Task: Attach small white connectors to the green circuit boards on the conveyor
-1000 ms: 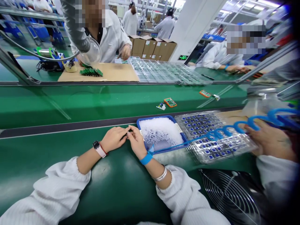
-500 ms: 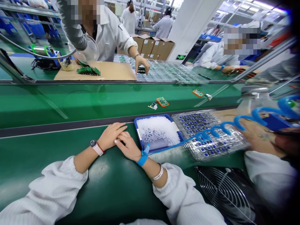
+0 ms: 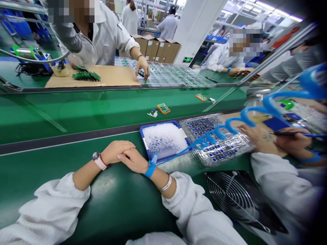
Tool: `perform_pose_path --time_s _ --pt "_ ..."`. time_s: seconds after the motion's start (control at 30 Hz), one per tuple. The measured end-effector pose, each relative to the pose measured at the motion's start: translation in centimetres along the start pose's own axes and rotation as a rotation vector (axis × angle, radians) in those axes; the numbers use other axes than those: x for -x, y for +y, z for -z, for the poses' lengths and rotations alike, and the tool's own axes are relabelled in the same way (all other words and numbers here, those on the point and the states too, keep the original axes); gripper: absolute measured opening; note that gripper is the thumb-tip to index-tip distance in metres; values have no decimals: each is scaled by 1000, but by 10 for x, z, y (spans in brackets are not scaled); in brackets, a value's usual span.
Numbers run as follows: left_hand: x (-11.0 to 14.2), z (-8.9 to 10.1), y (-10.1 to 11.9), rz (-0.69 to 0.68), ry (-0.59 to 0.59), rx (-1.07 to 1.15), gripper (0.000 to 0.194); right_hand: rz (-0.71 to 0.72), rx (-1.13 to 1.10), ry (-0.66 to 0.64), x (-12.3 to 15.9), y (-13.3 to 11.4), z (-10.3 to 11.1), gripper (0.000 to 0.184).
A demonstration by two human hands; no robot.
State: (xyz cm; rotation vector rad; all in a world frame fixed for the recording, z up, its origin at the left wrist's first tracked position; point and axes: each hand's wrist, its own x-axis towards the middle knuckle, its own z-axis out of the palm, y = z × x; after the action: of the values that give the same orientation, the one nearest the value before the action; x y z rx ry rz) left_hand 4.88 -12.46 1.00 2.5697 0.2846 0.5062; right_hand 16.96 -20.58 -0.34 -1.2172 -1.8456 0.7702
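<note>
**A:** What do we have in hand right now?

**B:** Nothing. Our left hand [image 3: 116, 152] and right hand [image 3: 134, 161] lie folded together on the green conveyor belt [image 3: 51, 163], fingers relaxed and overlapping, pinching nothing. It reads as a pause rather than a working step.

**A:** What's closest to them?

**B:** A blue tray [image 3: 144, 143] at one o'clock, heaped with white foam-like granules [image 3: 163, 139], its near corner just beside our right hand. A blue wrist strap [image 3: 151, 166] circles our right wrist, and its coiled blue cord [image 3: 245, 117] crosses the tray's corner and runs over a clear blister tray [image 3: 230, 154] of small blue parts at two o'clock.

**A:** And the room to move?

**B:** There's open belt at nine o'clock. Any reach toward one o'clock must clear the tray's raised rim, and toward two o'clock the cord lies across the way. A dark rail [image 3: 76, 137] edges our belt at twelve o'clock. At three o'clock, another person's hand [image 3: 263, 139] sits beyond the clear tray, so that side is tight. A wire fan guard [image 3: 235, 197] closes off four o'clock.
</note>
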Motion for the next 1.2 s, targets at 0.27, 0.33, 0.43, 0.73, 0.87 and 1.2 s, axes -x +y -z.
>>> perform_pose_path --time_s 0.27,0.33,0.43,0.73,0.87,1.2 --pt "10 16 -42 238 302 -281 28 -78 275 429 33 3 118 12" --pt "9 19 -45 259 360 -298 30 -160 419 503 49 25 143 10" --pt "6 22 -42 339 409 -337 44 -235 508 389 66 53 156 8" --pt "8 22 -37 457 380 -185 41 -231 577 254 68 61 146 10" --pt "11 21 -41 486 388 -165 35 -232 583 240 68 64 145 9" --pt "9 21 -39 423 296 -97 31 -224 676 209 64 69 137 13"
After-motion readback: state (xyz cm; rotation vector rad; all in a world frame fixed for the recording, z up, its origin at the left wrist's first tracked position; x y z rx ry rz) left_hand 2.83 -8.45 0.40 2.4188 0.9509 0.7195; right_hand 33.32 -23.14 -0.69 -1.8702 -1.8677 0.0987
